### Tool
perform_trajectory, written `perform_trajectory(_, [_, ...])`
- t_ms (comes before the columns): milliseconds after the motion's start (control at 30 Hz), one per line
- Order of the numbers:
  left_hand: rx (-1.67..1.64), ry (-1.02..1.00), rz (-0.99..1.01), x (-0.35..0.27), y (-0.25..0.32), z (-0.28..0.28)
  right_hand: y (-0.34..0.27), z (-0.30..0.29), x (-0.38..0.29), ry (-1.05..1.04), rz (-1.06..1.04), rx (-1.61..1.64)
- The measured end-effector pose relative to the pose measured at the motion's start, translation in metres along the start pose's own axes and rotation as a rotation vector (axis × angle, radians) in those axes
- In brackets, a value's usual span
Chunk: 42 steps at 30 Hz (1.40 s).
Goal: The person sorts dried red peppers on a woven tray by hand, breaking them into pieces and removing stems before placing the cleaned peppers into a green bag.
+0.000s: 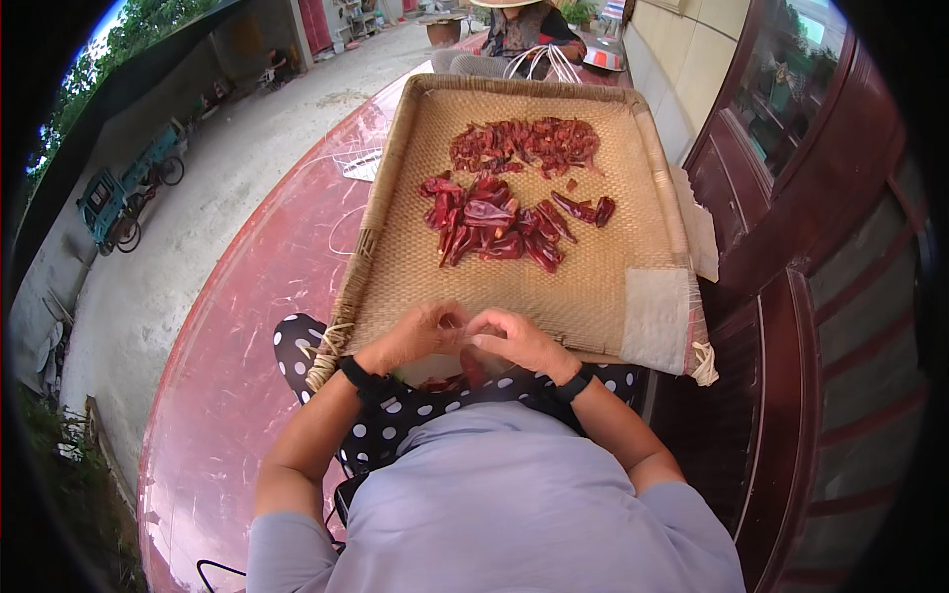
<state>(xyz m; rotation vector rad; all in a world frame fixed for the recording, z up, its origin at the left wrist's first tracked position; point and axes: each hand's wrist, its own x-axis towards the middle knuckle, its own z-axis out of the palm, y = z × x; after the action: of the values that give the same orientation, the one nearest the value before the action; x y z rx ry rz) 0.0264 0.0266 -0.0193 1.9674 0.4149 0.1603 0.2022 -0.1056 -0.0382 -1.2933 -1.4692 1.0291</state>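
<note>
My left hand (426, 330) and my right hand (523, 341) meet over the near edge of a rectangular woven tray (600, 296), fingertips almost touching. The fingers of both are curled in a pinch; what lies between them is too small and blurred to tell. Just below, a blurred reddish thing (474, 365) shows, with dark red pieces (442, 383) by my lap. On the tray lies a pile of whole dried red chili peppers (489, 222). Beyond it is a heap of cut dried chili pieces (526, 142). A few peppers (582, 209) sit apart at the right.
The tray rests across my polka-dot trousers (415, 411) on a red platform (245, 333). A pale patch (656, 319) covers its near right corner. Another person (530, 33) in a hat sits beyond. Dark red doors (749, 326) stand close on the right; a three-wheeler (111, 207) is parked left.
</note>
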Motion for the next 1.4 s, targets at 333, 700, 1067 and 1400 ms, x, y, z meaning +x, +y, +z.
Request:
perform_trajectory(333, [-0.219, 0.071, -0.054, 0.026, -0.030, 0.001, 0.001, -0.140, 0.036, 0.561, 0.157, -1.078])
perform_trajectory(700, [-0.377, 0.080, -0.011, 0.022, -0.043, 0.009, 0.045, -0.189, 0.070, 0.635, 0.415, -1.188])
perform_trajectory(1067, [-0.378, 0.094, -0.002, 0.026, -0.039, 0.002, 0.036, -0.110, 0.059, 0.405, 0.033, -1.177])
perform_trajectory(1400, [-0.322, 0.033, -0.173, 0.029, -0.027, -0.026, -0.015, -0.145, 0.104, 0.255, 0.088, -0.786])
